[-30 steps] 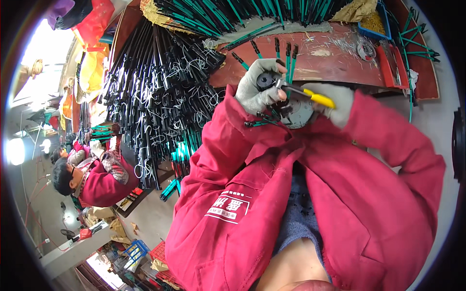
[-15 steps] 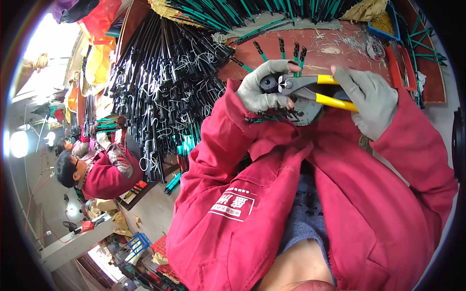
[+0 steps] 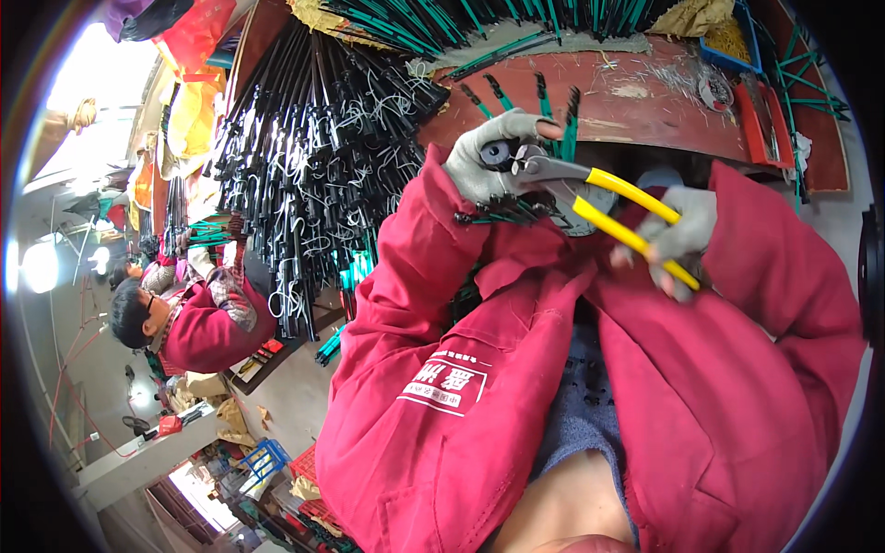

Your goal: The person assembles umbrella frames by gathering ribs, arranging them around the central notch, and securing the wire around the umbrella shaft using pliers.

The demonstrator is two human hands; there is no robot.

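My left hand (image 3: 472,173), in a pale grey glove with bare fingertips, is closed around the round dark hub (image 3: 496,153) of what looks like an umbrella frame. Green ribs (image 3: 569,134) with black ends fan out beyond the fingers, and more black ends bunch below the hand. Pliers (image 3: 559,170) with yellow handles have their jaws against the frame beside the hub; whether they bite on anything is too small to tell. On the handles is my gloved right hand (image 3: 682,226), its fingers partly smeared by motion. The handles stand well apart.
A dense pile of black shafts with white strings (image 3: 323,175) lies to the left. Green ribs (image 3: 479,18) spread over the far side of the red table (image 3: 636,115). At the far right are a blue bin (image 3: 728,46) and a red tray (image 3: 765,124). Another person (image 3: 203,313) works at left.
The right hand has moved down and toward me, from above the handles to around their ends. The pliers have tilted down to the right and their handles spread. The left hand has shifted slightly left.
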